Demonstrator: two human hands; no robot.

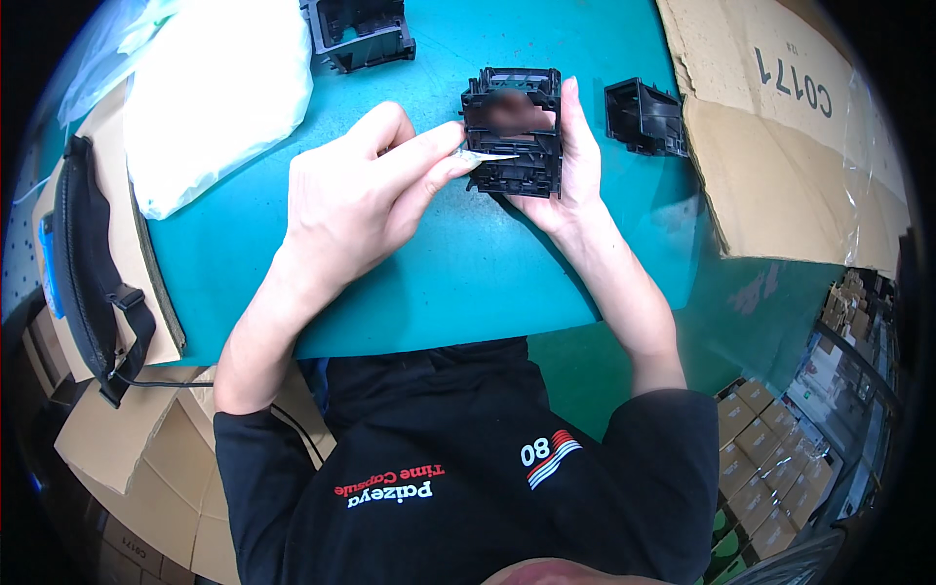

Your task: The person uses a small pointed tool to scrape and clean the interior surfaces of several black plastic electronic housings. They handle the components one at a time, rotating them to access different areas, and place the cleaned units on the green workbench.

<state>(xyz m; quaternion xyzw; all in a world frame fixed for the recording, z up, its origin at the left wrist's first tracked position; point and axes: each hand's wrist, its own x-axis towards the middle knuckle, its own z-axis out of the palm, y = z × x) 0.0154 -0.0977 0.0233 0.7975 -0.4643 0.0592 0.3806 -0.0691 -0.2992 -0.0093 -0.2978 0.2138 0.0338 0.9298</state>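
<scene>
My right hand (577,166) holds a black plastic housing (515,177) from its right side and from below. The housing is an open frame with ribs and small clips, and fingers show through its opening. In my left hand (366,180), thumb and forefinger pinch a thin, pale, pointed tool (495,157). Its tip lies over the ribbed lower part of the housing; whether it touches cannot be made out. Most of the tool is hidden in the fingers, so its exact kind does not show.
A second black housing (361,39) stands at the far left of the green table (419,292), and another (645,117) at the right beside a cardboard box (770,146). A white plastic bag (224,107) and a black strap (83,263) with a buckle lie left.
</scene>
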